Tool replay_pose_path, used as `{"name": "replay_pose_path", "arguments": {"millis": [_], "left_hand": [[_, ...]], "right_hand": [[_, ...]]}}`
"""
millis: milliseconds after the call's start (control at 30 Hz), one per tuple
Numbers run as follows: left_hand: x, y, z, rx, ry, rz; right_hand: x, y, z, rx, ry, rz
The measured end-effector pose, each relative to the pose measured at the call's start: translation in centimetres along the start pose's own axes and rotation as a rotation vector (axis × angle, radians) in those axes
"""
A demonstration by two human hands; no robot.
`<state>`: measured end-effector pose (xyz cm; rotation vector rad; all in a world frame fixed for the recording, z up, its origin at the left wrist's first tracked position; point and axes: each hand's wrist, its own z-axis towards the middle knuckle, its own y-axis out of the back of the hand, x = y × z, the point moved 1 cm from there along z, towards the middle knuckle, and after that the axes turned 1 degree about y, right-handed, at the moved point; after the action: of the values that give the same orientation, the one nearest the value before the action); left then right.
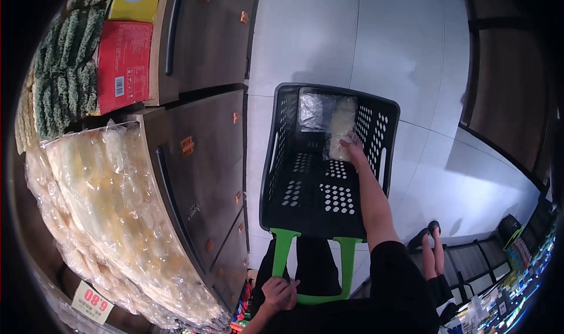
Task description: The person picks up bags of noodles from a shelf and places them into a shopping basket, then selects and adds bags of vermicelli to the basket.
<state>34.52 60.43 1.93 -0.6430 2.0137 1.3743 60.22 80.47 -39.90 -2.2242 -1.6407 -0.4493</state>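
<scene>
A black shopping basket (320,228) with perforated sides and a green handle (345,269) stands in front of me. My left hand (279,291) is closed round the left side of the handle near my body. Inside the basket, my right hand (352,148) grips the near end of a clear plastic packet of pale food (341,119); its exact kind is hard to make out. The packet lies lengthwise along the right part of the far end. Beside it, to the left, is a shiny clear plastic package (314,112).
Left are dark wooden cabinets (205,128) under a display of plastic-wrapped pale packets (106,199), with a price tag (93,302), a red box (124,64) and green dried bundles (67,69). Another person's legs (433,254) show at lower right. Pale tiles (405,58) cover the floor.
</scene>
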Motion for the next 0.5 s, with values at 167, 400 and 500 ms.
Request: {"name": "replay_pose_path", "arguments": {"millis": [167,400,500], "left_hand": [[0.5,0.0,-0.2,-0.004,-0.013,0.023],[0.7,-0.1,-0.5,-0.030,-0.045,0.000],[1.1,-0.3,-0.8,-0.054,-0.079,-0.003]], "right_hand": [[-1.7,1.1,2.2,-0.015,0.084,0.064],[-5.6,4.0,5.8,-0.181,0.068,-0.285],[-5.8,4.0,6.2,-0.246,0.007,-0.364]]}}
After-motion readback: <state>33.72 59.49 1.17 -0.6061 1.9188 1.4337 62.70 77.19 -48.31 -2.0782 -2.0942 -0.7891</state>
